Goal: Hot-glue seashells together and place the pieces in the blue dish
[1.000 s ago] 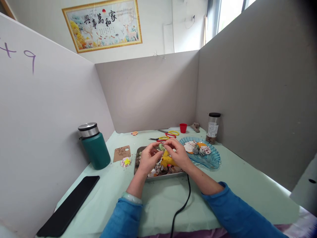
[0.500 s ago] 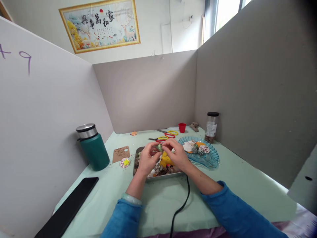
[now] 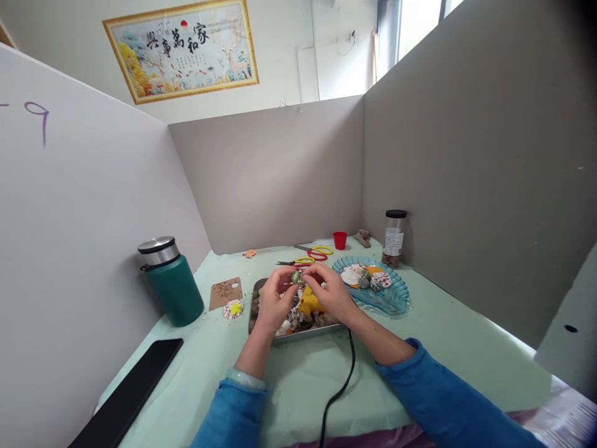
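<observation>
Above a metal tray [image 3: 308,335], my left hand [image 3: 274,300] pinches a small green, shell-like piece [image 3: 296,277] between thumb and fingers. My right hand [image 3: 329,292] meets it from the other side, its thumb and fingertips closed at the right end of the piece, where a pale bit shows. Its exact kind is too small to make out. In the tray below lie a yellow figure [image 3: 308,303] and many small shells and stones [image 3: 290,317], partly covered by my hands.
To the right is a blue shell-shaped plate [image 3: 396,298] holding shells. Scissors [image 3: 303,262], a red cup [image 3: 340,241] and a lidded jar [image 3: 394,239] stand behind. On the left are a green bottle [image 3: 180,292], a brown card [image 3: 226,292] and a black slab [image 3: 130,392]. A black cable [image 3: 339,392] crosses the front.
The green piece has turned slightly between my fingers, and a pale bit now shows beside it. Both hands stay over the tray; the whole view has shifted a little.
</observation>
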Tool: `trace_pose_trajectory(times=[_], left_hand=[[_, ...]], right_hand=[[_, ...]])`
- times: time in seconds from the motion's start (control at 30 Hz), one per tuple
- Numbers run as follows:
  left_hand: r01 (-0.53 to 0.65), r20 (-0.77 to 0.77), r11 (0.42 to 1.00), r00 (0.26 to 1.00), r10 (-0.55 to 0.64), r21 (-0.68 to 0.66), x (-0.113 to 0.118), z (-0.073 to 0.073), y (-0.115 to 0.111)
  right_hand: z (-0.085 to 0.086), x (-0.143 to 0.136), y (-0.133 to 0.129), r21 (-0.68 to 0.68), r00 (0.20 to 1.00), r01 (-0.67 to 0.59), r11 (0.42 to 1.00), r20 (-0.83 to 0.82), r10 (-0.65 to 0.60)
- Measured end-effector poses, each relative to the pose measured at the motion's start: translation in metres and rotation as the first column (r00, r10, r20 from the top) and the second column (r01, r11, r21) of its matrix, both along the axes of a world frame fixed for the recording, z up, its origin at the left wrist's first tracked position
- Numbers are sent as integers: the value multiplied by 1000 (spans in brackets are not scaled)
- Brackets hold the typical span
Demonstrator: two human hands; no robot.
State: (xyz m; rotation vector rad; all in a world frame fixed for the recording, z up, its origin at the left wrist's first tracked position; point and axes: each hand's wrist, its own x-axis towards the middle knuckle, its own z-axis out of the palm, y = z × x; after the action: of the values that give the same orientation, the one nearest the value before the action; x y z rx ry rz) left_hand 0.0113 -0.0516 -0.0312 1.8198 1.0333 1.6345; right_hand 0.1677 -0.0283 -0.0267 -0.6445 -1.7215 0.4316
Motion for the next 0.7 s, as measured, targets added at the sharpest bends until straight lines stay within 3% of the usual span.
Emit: trace_pose_trajectory(times=[0.27,0.5,0.7], left_hand=[[-60,-175,965,979,107,256,0,-3,0],[-79,-160,955,979,129,287,1,-4,-1],[-80,-160,962,979,124,260,2,-5,0]], right_hand=[[-4,-1,5,-180,999,-44,983,-21,41],[-4,0,5,-222,999,-33,974,-37,25],[-2,0,3,-223,993,-113,968,0,116]])
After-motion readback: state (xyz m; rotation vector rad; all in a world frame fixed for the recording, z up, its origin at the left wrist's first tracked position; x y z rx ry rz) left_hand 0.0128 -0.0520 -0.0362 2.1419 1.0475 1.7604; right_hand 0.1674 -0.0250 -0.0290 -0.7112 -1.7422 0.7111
